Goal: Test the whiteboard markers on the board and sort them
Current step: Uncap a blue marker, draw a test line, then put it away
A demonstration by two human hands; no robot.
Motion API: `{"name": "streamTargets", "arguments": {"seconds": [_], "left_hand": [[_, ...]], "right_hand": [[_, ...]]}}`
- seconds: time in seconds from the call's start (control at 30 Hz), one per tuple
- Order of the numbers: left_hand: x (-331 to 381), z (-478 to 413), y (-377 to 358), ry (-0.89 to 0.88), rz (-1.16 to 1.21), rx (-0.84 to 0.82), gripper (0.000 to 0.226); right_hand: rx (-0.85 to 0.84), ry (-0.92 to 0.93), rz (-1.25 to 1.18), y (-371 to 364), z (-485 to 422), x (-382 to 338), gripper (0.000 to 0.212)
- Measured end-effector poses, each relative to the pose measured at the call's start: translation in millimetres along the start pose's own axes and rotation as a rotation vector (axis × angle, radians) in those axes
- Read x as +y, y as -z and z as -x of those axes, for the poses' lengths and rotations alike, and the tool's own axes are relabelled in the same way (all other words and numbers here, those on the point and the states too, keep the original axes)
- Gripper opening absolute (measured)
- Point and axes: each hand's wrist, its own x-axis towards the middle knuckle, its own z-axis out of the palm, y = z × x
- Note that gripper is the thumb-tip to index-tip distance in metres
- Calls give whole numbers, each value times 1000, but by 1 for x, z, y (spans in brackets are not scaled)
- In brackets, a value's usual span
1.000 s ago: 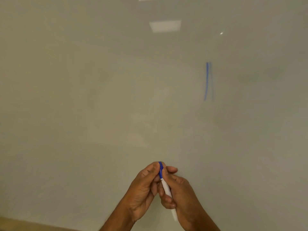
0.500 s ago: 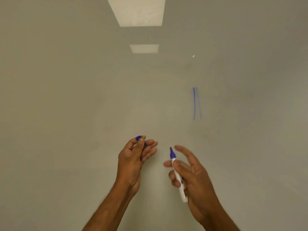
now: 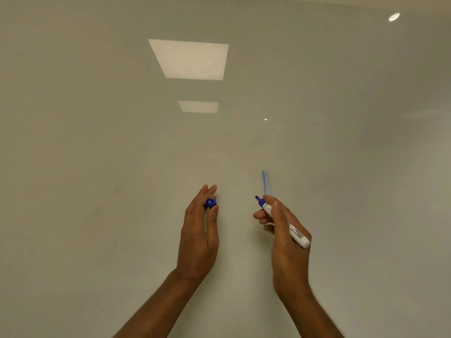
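On the head camera I see both arms reaching up from the bottom edge toward the board (image 3: 97, 167), forearms bare, hands held apart at about the same height.

My left hand (image 3: 199, 240) stands edge-on, fingers pointing up and nearly straight. Thumb and fingertips pinch a blue cap (image 3: 210, 202), its round end facing the camera.

My right hand (image 3: 285, 237) is turned with its back toward me. Its fingers curl around a white marker (image 3: 295, 233), with the index finger laid along the barrel. The blue tip sticks out above and to the left of the grip, pointing at the board. The blunt white end juts out below and to the right of it. I cannot tell whether the tip touches the board.

I count one marker, one cap and two hands. There is one blue line (image 3: 264, 182) on the board, running upright just above the right grip, with a fainter streak close beside it.

The board is pale, glossy and fills the whole view. It mirrors two rectangular ceiling lights, a large one (image 3: 192, 59) and a smaller one (image 3: 198, 106) below it, both well above the left grip. A small round light (image 3: 394, 17) shows near the top right corner.
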Motion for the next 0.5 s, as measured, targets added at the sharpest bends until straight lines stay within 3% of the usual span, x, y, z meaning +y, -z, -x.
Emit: {"name": "streamTargets", "arguments": {"seconds": [0.13,0.23,0.4,0.5], "left_hand": [[-15,-16,-22,-83,-118,3,50],[-26,-19,-31,-116,-195,-6,53],[-37,-20,-37,-160,-263,5,58],[-40,-21,-38,-169,-275,20,56]], "right_hand": [[87,175,76,-3,-22,8,8],[81,299,195,-1,-36,24,3],[59,453,338,3,-57,43,26],[53,500,385,3,-64,46,28]]}}
